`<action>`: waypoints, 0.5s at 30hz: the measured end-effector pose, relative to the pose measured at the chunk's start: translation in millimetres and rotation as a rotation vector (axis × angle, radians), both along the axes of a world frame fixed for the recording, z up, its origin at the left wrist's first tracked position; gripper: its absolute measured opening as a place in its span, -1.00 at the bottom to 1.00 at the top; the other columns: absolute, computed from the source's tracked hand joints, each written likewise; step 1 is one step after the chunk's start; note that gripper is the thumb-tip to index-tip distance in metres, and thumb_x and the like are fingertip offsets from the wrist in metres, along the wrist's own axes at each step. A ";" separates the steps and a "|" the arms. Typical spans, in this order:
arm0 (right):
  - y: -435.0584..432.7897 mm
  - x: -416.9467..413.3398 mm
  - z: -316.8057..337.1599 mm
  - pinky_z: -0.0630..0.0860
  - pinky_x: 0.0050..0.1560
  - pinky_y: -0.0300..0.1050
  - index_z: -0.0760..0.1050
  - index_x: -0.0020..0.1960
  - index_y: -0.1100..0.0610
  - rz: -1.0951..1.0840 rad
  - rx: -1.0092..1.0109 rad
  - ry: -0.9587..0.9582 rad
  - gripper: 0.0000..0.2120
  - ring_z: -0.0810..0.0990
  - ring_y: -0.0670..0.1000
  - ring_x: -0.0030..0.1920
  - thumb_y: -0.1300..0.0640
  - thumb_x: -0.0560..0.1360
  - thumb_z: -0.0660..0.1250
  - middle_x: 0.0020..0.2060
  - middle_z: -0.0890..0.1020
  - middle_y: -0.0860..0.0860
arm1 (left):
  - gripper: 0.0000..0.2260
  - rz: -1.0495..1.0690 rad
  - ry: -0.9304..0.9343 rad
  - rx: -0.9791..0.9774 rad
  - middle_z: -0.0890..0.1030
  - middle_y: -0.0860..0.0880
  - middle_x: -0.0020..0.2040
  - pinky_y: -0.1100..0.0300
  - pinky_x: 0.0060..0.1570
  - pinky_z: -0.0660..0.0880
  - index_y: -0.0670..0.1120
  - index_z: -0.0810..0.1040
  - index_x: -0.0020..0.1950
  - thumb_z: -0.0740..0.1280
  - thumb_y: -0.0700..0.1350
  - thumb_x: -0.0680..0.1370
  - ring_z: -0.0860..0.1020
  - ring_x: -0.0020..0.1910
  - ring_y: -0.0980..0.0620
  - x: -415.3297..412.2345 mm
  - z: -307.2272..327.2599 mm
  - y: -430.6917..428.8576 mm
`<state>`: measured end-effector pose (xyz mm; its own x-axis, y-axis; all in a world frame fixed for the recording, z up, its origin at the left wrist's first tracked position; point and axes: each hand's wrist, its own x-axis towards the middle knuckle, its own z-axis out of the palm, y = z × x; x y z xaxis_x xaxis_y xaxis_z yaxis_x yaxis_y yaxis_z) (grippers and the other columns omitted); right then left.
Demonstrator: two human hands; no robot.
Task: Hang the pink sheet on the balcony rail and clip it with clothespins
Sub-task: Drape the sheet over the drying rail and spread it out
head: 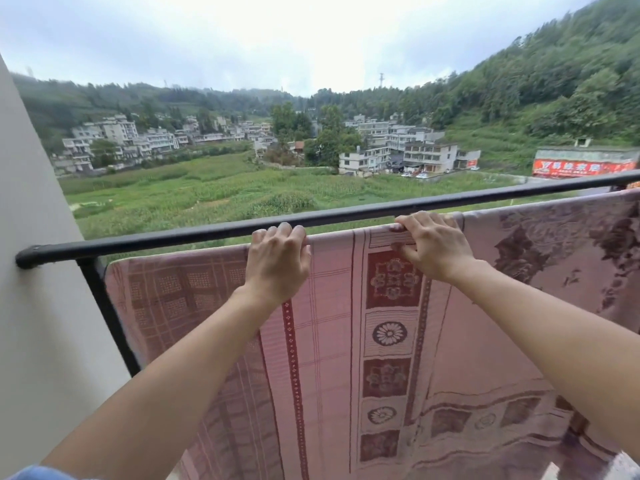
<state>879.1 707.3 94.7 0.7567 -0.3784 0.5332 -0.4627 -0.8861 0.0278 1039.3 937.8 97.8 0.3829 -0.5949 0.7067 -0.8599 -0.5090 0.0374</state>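
A: Locating the pink sheet (381,323)?
B: Hanging spread just below the black balcony rail (173,237), draping down the near side, top edge running along under it.
A: Noting the hands?
B: Gripping that top edge, set apart: left hand (277,261) curling fingers over it, right beside the rail; right hand (433,247) clamping the fabric, thumb pressing the front.
A: Recording surroundings?
B: Meeting a pale wall (31,271) at the rail's left end; overlooking green fields (207,188) and grey houses (429,155).
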 end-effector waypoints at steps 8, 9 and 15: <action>-118.4 -117.5 -10.2 0.27 0.38 0.15 0.17 0.51 0.01 -0.159 0.054 -0.002 -0.38 0.24 0.09 0.46 -0.07 0.51 0.27 0.47 0.28 0.03 | -0.78 -0.156 -0.046 0.049 0.59 -0.10 0.07 0.00 0.18 0.39 -0.12 0.54 0.15 0.26 -0.06 0.57 0.54 0.05 -0.08 -101.1 8.9 -145.9; -134.3 -132.0 -11.7 0.29 0.37 0.15 0.18 0.51 0.03 -0.174 0.079 -0.010 -0.38 0.27 0.09 0.44 -0.07 0.52 0.27 0.46 0.31 0.04 | -0.78 -0.171 -0.044 0.044 0.59 -0.09 0.07 0.01 0.18 0.39 -0.12 0.53 0.15 0.26 -0.06 0.57 0.54 0.05 -0.08 -113.5 10.5 -162.1; -245.3 -251.2 -23.9 0.40 0.26 0.09 0.35 0.42 0.06 -0.321 0.212 -0.067 -0.51 0.42 0.14 0.30 -0.06 0.52 0.27 0.30 0.48 0.09 | -0.76 -0.248 -0.050 0.056 0.57 -0.11 0.08 -0.01 0.18 0.38 -0.13 0.53 0.16 0.28 -0.06 0.55 0.52 0.09 -0.11 -213.8 12.8 -292.8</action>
<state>627.8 462.1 70.7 0.5479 -0.6976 0.4618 -0.7120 -0.6786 -0.1804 825.5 645.0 110.6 0.1856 -0.7053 0.6842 -0.9588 -0.2825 -0.0311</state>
